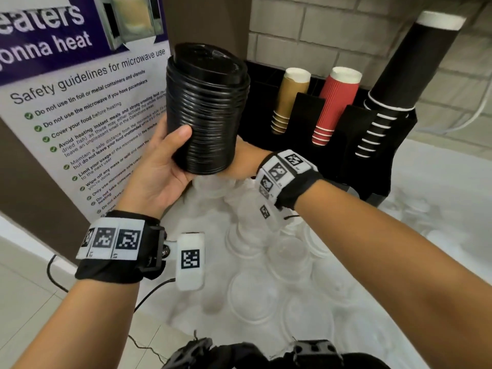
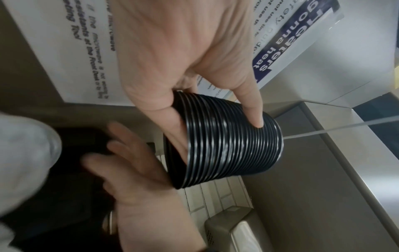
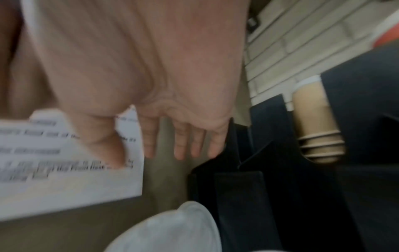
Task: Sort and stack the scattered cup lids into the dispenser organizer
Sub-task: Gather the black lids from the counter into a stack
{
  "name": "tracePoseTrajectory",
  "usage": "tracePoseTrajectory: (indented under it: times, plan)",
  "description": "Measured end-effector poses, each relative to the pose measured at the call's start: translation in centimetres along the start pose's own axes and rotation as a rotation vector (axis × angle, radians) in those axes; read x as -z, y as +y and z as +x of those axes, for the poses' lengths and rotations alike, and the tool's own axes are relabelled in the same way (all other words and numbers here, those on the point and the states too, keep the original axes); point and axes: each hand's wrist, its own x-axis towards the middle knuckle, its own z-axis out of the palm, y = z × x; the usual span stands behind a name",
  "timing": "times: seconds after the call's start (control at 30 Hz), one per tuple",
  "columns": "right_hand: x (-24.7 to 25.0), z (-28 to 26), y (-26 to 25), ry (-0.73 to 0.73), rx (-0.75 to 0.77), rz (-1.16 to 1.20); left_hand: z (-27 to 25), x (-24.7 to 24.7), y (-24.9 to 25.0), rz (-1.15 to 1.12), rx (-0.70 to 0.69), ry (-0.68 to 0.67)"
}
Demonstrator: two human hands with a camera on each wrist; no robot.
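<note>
Fingers of the left hand [image 1: 159,166] curl around the black lid stack [image 1: 206,107]; right hand [image 3: 151,85] spread beneath.

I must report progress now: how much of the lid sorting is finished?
Done: the black lids are gathered into one stack. In hand: the left hand grips that stack, and the right hand is open beneath it. Left: the stack is not yet in the organizer, and clear lids lie scattered on the counter.

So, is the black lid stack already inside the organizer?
Out: the left hand holds the black lid stack in the air, left of the organizer.
</note>
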Motion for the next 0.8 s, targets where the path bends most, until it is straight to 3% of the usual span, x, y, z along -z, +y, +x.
tracePoseTrajectory:
  times: [0.1,0.27,0.43,0.6,0.7,0.8]
  plan:
    - [0.3,-1.3,1.5,0.067,0.025,0.229,-0.2,-0.6,-0.8,-0.059,0.021,0.038]
    - [-0.9,-5.1,3.4,0.034,0.035,0.960,-0.4,-1.1,-2.9,-0.055,0.069,0.051]
    - [-1.9,-7.2,4.4,0.005,0.094,1.400,-0.2,-0.6,-4.8,0.074,0.090,0.020]
    - [-2.4,-8.5,5.2,-0.001,0.139,1.532,-0.3,0.4,-5.7,0.393,0.037,0.022]
    - [-2.9,-8.8,5.3,-0.011,0.102,1.569,-0.5,0.7,-4.9,0.578,-0.097,0.046]
    - [-3.3,-8.6,5.1,-0.044,0.061,1.602,-0.7,0.7,-3.4,0.776,-0.266,-0.055]
